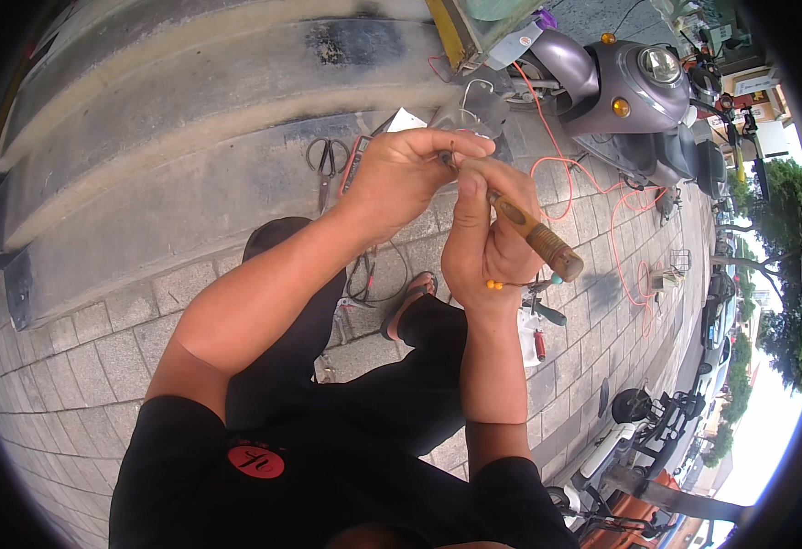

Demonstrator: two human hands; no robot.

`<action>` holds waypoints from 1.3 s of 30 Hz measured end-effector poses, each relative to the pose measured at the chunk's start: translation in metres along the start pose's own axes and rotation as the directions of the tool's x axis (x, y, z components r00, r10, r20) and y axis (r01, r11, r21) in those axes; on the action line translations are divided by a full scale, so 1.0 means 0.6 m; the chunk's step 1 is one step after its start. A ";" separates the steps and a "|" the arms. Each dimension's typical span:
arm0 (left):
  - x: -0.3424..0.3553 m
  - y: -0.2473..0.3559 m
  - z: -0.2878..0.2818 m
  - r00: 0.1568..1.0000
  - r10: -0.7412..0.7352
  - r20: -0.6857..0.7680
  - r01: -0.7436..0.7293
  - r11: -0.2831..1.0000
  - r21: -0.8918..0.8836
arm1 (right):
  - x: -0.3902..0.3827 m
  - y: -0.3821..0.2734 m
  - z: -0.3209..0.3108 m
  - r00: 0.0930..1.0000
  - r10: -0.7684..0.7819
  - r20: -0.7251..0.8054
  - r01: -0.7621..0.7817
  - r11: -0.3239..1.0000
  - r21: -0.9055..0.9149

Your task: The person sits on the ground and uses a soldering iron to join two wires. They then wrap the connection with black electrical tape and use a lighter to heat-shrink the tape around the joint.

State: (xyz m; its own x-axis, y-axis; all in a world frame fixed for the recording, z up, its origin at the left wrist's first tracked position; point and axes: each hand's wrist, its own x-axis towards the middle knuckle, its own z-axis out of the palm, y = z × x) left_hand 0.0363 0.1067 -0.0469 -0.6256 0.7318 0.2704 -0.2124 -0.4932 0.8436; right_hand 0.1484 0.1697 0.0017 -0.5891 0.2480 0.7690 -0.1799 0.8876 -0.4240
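Observation:
My right hand is closed around a tool with a ridged yellow-brown handle. The handle's butt end sticks out to the right, and the working end points toward my left hand. That hand's thumb and fingers pinch a small dark piece against the tool's end. Fingers cover most of this piece, so its kind does not show. Both hands meet in the air above the paving. Left of them, black-handled scissors lie on the low step, beside a red-edged object partly hidden by my left hand.
Grey stone steps rise at the left. Behind my hands stand a white card and a clear container. An orange cord runs past a purple scooter. Green-handled pliers and a red-handled tool lie right of my forearm.

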 end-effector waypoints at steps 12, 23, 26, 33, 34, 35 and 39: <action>-0.002 0.001 0.003 0.999 -0.033 0.005 0.033 0.999 -0.013 | 0.003 0.008 -0.008 0.999 -0.040 0.024 0.039 0.999 0.019; -0.001 0.003 0.004 0.999 -0.049 0.007 0.049 0.999 -0.004 | -0.001 0.008 -0.010 0.999 0.024 0.036 -0.026 0.999 0.043; -0.001 0.004 0.004 0.999 -0.039 0.012 0.039 0.999 0.006 | 0.001 0.008 -0.010 0.999 0.010 0.037 -0.012 0.999 0.046; -0.001 -0.004 -0.001 0.997 -0.071 -0.003 0.071 0.997 -0.018 | 0.005 0.011 -0.012 0.998 0.008 0.061 -0.013 0.997 0.072; -0.001 -0.004 -0.001 0.997 -0.071 -0.003 0.071 0.997 -0.008 | 0.004 0.011 -0.012 0.998 0.010 0.058 -0.015 0.997 0.075; -0.001 -0.003 -0.001 0.998 -0.070 -0.003 0.070 0.998 0.001 | 0.004 0.010 -0.013 0.998 0.026 0.057 -0.031 0.997 0.074; -0.003 0.003 0.004 0.996 -0.086 -0.002 0.086 0.996 0.035 | 0.003 0.010 -0.014 0.999 0.034 0.038 -0.037 0.997 0.075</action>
State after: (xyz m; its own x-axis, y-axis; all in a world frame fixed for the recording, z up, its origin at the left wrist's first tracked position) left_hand 0.0387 0.1057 -0.0448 -0.6062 0.7708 0.1961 -0.2387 -0.4116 0.8796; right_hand 0.1529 0.1789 0.0048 -0.6248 0.2626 0.7353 -0.2169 0.8463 -0.4865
